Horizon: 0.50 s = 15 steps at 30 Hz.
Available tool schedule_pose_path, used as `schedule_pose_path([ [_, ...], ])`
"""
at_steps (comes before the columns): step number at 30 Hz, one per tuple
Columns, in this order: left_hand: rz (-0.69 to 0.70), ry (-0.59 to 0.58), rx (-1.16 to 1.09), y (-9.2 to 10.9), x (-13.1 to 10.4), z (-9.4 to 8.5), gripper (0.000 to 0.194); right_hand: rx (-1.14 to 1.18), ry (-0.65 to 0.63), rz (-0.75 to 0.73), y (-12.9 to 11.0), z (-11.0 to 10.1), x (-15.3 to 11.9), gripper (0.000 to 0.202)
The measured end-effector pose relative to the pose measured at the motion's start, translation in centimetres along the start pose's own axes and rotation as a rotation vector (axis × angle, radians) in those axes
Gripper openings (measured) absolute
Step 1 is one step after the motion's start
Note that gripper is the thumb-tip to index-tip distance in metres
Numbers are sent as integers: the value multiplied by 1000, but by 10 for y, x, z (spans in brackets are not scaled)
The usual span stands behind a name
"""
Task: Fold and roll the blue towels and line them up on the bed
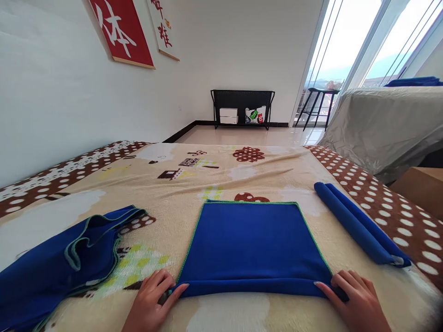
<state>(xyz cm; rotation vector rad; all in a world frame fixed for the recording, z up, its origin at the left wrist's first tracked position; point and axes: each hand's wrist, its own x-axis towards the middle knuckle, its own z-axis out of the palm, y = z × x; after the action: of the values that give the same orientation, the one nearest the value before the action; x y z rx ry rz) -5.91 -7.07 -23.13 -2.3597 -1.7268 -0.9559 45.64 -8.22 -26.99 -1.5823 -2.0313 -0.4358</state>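
A blue cloth (pixel 254 240) with green stitched edges lies flat on the blanket, its near edge folded over into a narrow band. My left hand (pixel 152 295) pinches the left end of that band between thumb and fingers. At the other end my right hand (pixel 356 295) grips the band the same way, thumb on top. To the right lies a rolled blue cloth (pixel 360 226), set at a slant. Left of my left hand rests a loose, crumpled pile of blue cloth (pixel 65 263) with wavy green edges.
A cream patterned blanket (pixel 173 221) with brown dotted borders covers the surface. Beyond stand a black rack (pixel 242 99) with a white box and a bag, and a dark stool (pixel 318 94) by the window. A plastic-covered piece of furniture (pixel 387 124) and a cardboard box (pixel 418 189) are at right.
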Motion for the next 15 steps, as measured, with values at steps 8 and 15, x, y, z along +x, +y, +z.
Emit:
schedule_pose_path([
  [8,-78,164,278,17,-6,17,19,-101,204,-47,-32,2,-2,17],
  [15,67,262,199,117,14,55,13,224,193,-191,-129,19,29,31],
])
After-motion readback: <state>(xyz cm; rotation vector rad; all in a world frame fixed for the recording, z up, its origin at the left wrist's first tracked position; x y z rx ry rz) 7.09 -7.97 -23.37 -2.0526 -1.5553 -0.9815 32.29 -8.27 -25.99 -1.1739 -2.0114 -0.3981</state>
